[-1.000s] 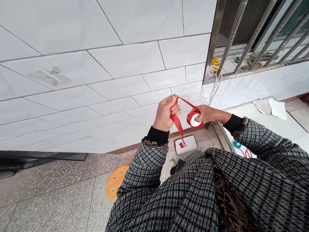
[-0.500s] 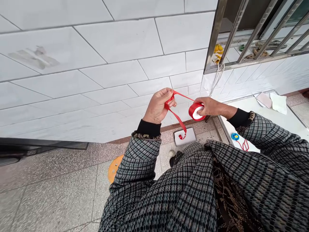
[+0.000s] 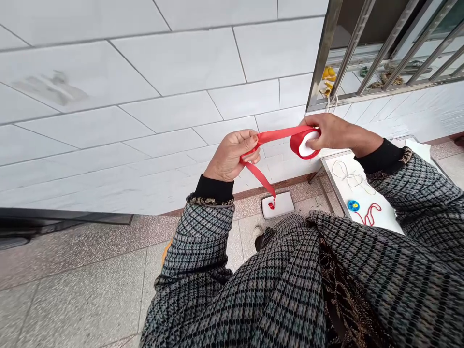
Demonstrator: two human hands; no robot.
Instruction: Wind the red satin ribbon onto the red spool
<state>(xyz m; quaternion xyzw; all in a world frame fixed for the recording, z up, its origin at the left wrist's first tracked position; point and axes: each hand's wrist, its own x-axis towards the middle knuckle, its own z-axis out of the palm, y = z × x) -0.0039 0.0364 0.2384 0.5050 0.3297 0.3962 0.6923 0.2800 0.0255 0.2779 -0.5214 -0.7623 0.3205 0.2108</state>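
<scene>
My left hand (image 3: 236, 152) pinches a red ribbon (image 3: 279, 134) between thumb and fingers, with a loose tail hanging below it. The tail's curled end dangles over a white box (image 3: 288, 203) on the floor. In my right hand (image 3: 329, 131) is the ribbon roll (image 3: 297, 145), gripped at its white core with the thumb inside the hole. Between both hands the ribbon spans nearly straight, in front of the tiled wall.
To the right stands a white table (image 3: 342, 191) bearing a blue spool (image 3: 353, 206) with red cord (image 3: 371, 212) and a loop of white string (image 3: 350, 176). Metal window bars (image 3: 351, 48) are at upper right. A foot (image 3: 258, 233) shows on the tiled floor below.
My right hand has moved up and to the right with the roll, so the ribbon between the hands is longer. My left hand has shifted slightly left.
</scene>
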